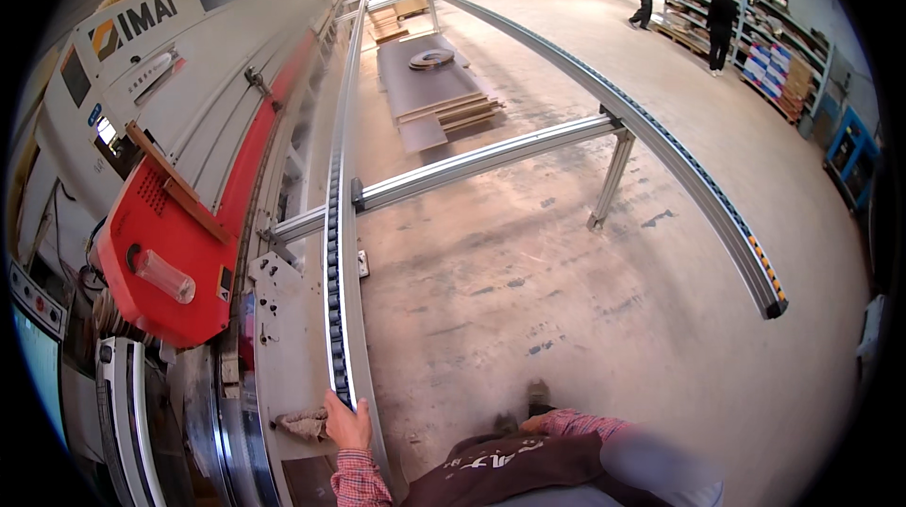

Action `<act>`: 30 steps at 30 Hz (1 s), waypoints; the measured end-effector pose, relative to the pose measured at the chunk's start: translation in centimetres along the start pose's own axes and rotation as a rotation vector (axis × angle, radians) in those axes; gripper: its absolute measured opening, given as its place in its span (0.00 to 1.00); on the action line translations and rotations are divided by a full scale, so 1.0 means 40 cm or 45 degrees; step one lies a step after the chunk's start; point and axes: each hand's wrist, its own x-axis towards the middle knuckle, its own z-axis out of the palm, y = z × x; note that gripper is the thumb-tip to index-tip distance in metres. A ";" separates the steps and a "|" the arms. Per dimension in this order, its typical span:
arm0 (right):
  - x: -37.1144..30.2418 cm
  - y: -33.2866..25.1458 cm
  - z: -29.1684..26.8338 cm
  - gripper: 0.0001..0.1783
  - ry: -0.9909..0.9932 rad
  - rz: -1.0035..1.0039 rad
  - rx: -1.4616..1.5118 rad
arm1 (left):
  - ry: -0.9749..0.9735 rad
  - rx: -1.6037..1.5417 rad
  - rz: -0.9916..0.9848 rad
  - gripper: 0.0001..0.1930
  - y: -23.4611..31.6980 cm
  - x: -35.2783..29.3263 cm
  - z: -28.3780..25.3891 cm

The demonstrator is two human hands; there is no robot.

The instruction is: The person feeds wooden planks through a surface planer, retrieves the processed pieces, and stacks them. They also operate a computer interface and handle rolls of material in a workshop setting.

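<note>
The person's left hand (pixel 347 424) curls its fingers over the near end of the long roller rail (pixel 338 252) beside the big grey and red machine (pixel 179 224), seemingly for support. A crumpled rag (pixel 302 425) lies just beside that hand. The right hand is out of sight.

Stack of flat brown wooden boards (pixel 429 82) on bare concrete floor (pixel 566 271), a grey ring-shaped piece (pixel 431 59) on top. Long curved grey aluminium rail (pixel 661 143) on a metal leg (pixel 609 181). Red machine cover (pixel 179 224) with clear plastic tube (pixel 162 275). Storage shelves (pixel 783 54) far right; two people (pixel 681 7) standing near them.
</note>
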 end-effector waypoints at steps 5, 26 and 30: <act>-0.044 0.026 0.031 0.20 0.154 0.059 0.079 | 0.028 -0.061 0.049 0.38 -0.011 -0.001 0.008; -0.534 0.488 0.168 0.19 1.514 0.518 0.776 | -0.615 -0.555 1.136 0.36 0.892 -0.364 0.325; -0.745 0.605 0.352 0.19 1.765 0.860 0.945 | -0.565 -0.732 1.512 0.32 1.197 -0.503 0.323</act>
